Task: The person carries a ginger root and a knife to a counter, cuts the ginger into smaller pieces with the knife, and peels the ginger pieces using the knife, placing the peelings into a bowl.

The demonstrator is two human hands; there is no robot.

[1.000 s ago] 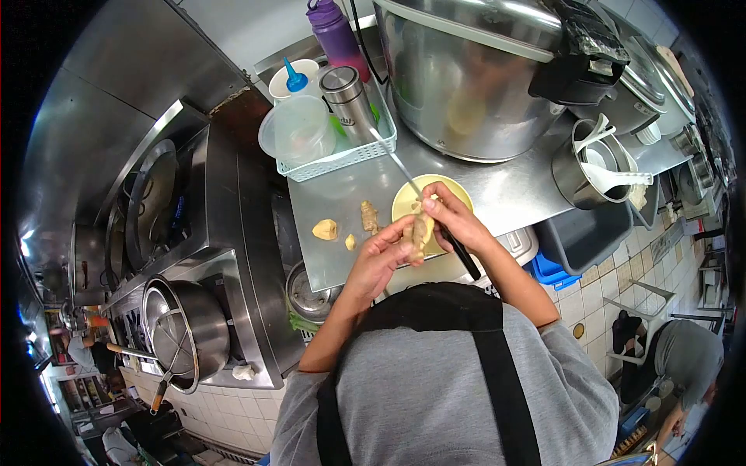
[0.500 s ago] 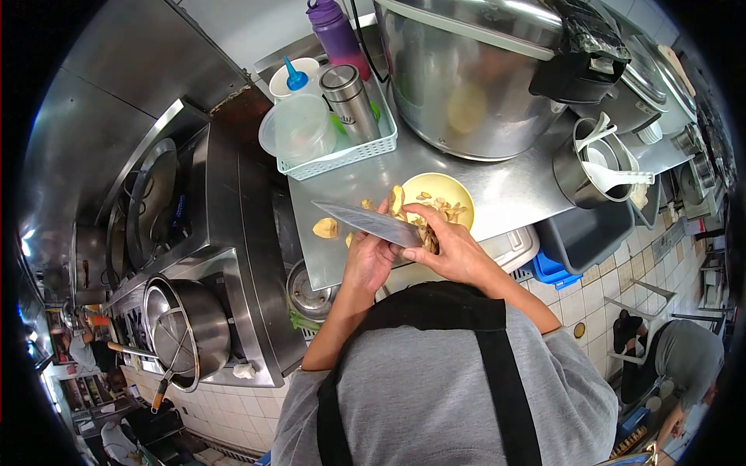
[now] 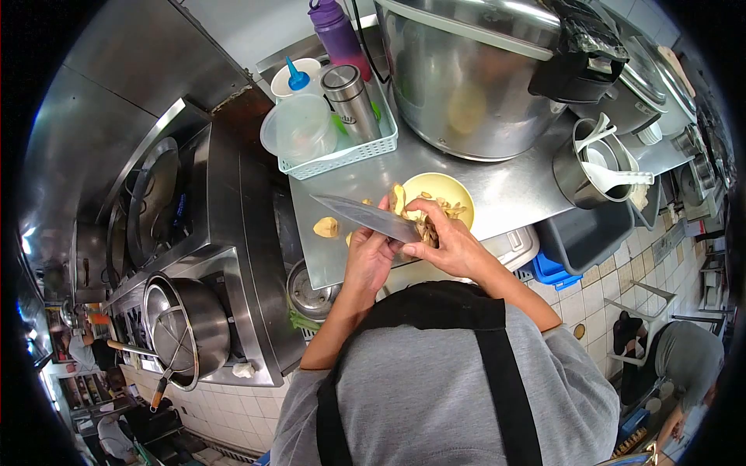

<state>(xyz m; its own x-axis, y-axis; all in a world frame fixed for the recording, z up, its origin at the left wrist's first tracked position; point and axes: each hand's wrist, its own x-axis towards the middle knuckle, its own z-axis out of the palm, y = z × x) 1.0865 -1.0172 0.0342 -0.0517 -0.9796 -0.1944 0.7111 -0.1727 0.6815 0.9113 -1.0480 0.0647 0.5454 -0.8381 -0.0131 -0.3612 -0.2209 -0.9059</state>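
We record a steel rice cooker [image 3: 466, 101] at upper centre, a yellow bowl [image 3: 437, 182] at centre, and a kitchen knife [image 3: 365, 216] left of it, apparently clamped in the right hand [image 3: 452, 245], its grip hidden. The left hand [image 3: 370, 255] is closed on ginger root [image 3: 398, 199], mid-frame just beyond the knife. We judge that a slip on the knobbly root could cut that hand

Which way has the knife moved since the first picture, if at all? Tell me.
Yes: the knife has swung left and down in the picture; its tip, earlier overlapping the pale basket, now shows below it.
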